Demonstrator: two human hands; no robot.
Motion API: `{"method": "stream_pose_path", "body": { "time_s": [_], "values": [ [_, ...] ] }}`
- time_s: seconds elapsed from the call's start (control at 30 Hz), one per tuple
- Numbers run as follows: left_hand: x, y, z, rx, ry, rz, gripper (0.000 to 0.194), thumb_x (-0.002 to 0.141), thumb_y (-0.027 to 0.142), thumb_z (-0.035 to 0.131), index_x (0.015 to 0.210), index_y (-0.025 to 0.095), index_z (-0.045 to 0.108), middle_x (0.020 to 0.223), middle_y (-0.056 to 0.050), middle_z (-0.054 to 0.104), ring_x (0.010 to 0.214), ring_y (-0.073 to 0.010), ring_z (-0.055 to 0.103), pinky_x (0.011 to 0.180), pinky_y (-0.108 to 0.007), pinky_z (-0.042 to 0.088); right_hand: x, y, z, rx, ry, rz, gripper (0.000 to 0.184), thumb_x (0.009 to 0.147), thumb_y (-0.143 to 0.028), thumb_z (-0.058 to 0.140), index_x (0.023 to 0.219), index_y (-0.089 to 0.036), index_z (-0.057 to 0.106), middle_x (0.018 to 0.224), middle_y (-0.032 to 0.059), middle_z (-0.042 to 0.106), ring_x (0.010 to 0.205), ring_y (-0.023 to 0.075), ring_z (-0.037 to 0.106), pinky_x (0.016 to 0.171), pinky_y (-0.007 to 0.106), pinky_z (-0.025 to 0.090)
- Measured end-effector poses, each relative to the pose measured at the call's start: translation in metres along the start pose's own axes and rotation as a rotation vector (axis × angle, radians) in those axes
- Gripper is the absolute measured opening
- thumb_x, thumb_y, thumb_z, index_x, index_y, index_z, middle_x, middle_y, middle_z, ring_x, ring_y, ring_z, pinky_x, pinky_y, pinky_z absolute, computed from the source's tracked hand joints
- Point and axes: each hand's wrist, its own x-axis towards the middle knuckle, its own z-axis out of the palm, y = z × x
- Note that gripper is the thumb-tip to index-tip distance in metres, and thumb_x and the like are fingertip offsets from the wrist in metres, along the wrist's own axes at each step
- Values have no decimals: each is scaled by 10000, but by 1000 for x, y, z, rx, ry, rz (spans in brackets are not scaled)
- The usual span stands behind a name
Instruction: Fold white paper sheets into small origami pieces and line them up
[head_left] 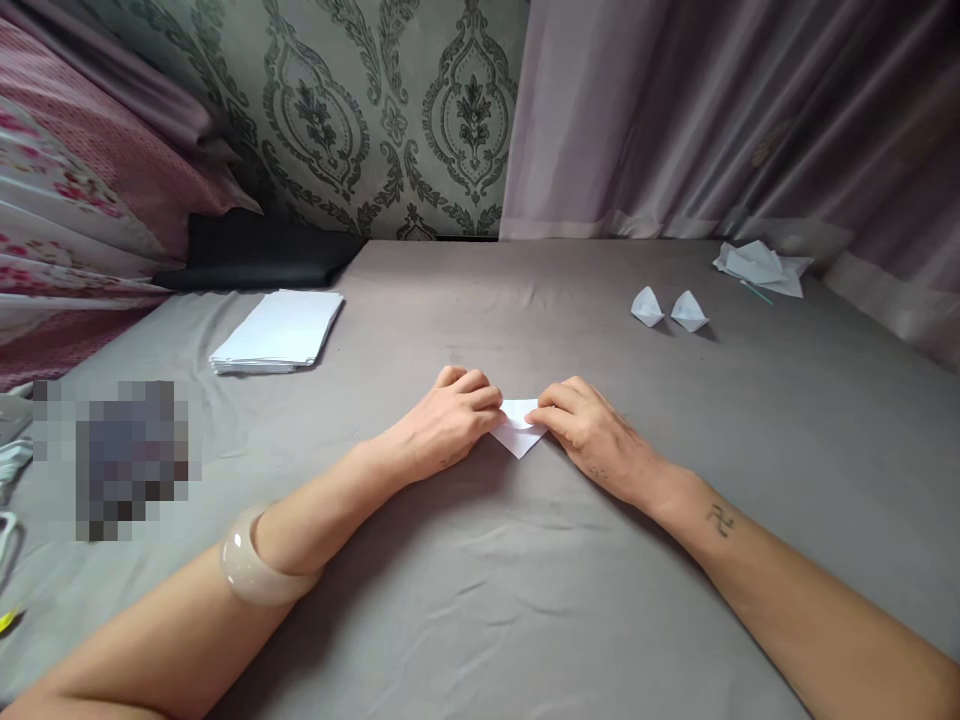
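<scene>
A small folded white paper (pixel 519 433), pointed toward me, lies on the grey sheet (pixel 525 590) at the centre. My left hand (pixel 448 420) presses its left side with curled fingers. My right hand (pixel 592 430) pinches its right side, fingers closed on the fold. Both hands touch the paper and nearly meet above it. A pale bangle (pixel 255 570) circles my left forearm.
A stack of white sheets (pixel 277 330) lies at the back left, beside a black cushion (pixel 259 262). Two small folded paper shapes (pixel 667 308) sit at the back right, with crumpled paper (pixel 761 266) behind them near the curtain (pixel 735 110). Patterned fabric (pixel 67 190) rises on the left.
</scene>
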Motion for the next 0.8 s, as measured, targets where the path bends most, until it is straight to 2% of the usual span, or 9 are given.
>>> {"method": "stream_pose_path", "body": {
  "time_s": [0.3, 0.47, 0.57, 0.7, 0.8],
  "values": [
    [-5, 10, -12, 149, -92, 54, 264, 956, 126, 380, 975, 144, 642, 905, -89, 621, 909, -218, 483, 804, -364, 327, -5, -14, -9, -283, -89, 35, 234, 905, -83, 513, 1039, -203, 663, 916, 44, 611, 784, 180, 440, 644, 291, 325],
    [-9, 12, -18, 144, -151, 3, 222, 863, 79, 452, 945, 139, 649, 860, -97, 592, 839, -228, 468, 731, -361, 323, -4, -19, -14, -342, -121, 35, 225, 879, -28, 505, 917, -179, 666, 866, 45, 609, 731, 172, 424, 627, 300, 284],
    [-8, 15, -21, 111, -186, -40, 186, 830, 114, 480, 888, 148, 654, 850, -94, 581, 825, -228, 469, 709, -360, 323, -5, -20, -17, -349, -151, 44, 223, 877, -23, 492, 884, -175, 656, 851, 42, 596, 722, 171, 423, 642, 304, 283],
    [-5, 21, -25, 102, -222, -114, 179, 845, 191, 471, 790, 152, 637, 777, -82, 557, 769, -220, 462, 685, -364, 330, -8, -23, -20, -363, -176, 58, 211, 891, -57, 462, 852, -170, 636, 836, 47, 575, 734, 181, 430, 668, 320, 287],
    [-2, 28, -23, 132, -224, -167, 256, 908, 228, 396, 832, 142, 625, 767, -89, 549, 754, -224, 459, 667, -366, 336, -9, -28, -17, -375, -171, 71, 221, 921, -135, 439, 800, -174, 619, 809, 51, 550, 728, 188, 432, 676, 334, 284]
  ]
}}
